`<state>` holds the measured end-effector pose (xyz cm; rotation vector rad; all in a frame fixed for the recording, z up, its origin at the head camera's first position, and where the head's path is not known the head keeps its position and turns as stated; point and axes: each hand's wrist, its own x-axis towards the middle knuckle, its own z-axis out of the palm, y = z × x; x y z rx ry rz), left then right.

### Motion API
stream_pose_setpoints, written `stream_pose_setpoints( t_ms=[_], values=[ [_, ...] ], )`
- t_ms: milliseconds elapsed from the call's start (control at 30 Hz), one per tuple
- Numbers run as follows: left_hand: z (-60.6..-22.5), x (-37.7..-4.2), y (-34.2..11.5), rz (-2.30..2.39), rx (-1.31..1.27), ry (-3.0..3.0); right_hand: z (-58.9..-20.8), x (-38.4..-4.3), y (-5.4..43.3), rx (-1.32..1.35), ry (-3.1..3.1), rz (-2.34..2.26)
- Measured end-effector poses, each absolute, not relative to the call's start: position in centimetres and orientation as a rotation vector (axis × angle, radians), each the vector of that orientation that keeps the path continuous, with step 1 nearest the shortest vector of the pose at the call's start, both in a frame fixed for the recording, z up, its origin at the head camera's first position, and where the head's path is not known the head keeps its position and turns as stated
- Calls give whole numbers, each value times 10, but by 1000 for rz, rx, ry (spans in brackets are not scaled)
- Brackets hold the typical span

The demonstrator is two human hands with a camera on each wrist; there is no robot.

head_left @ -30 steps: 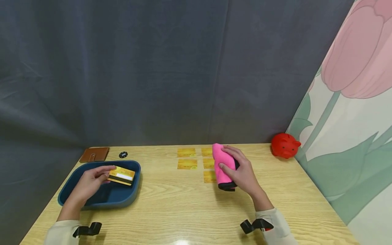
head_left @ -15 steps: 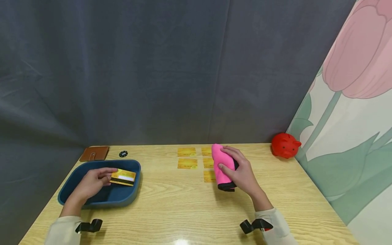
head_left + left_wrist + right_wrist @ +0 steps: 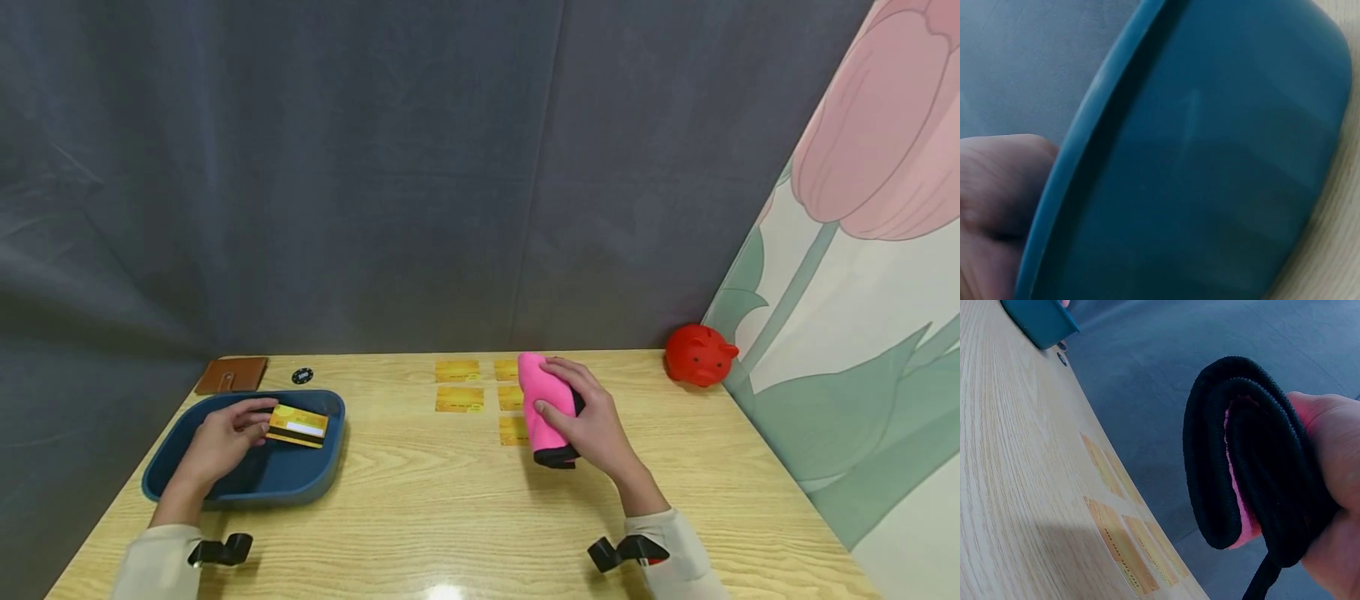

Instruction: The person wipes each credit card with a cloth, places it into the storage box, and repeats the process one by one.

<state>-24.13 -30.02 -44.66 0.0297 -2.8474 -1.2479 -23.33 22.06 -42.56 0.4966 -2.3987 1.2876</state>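
Over the blue tub (image 3: pixel 315 492) at the left, my left hand (image 3: pixel 223 443) pinches a gold bank card (image 3: pixel 296 427) by its left end, with its dark stripe and white strip showing. In the left wrist view the tub's wall (image 3: pixel 1210 144) covers the fingers and the card. My right hand (image 3: pixel 596 425) grips a folded pink cloth (image 3: pixel 546 404) with black edging, held above the table at the right of centre. Seen from the right wrist, the cloth (image 3: pixel 1247 462) is folded in layers, and a black loop (image 3: pixel 1263 578) hangs from it.
Several gold cards (image 3: pixel 460 400) lie in rows on the wooden table (image 3: pixel 420 517), some partly behind the cloth. A brown wallet (image 3: pixel 232 376) and a black poker chip (image 3: pixel 302 377) lie behind the tub. A red piggy bank (image 3: pixel 700 356) stands at the back right.
My left hand and the card have shifted slightly within the tub's outline, first a little right, then back left and up. The right hand and cloth stay nearly still.
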Motion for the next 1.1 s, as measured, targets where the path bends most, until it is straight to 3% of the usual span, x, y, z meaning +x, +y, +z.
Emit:
stream_pose_setpoints(
  t_ms=[1100],
  values=[
    [-448,-240,-305,-1143,122,-2748,-427,-236,225,486,-2422,1284]
  ],
)
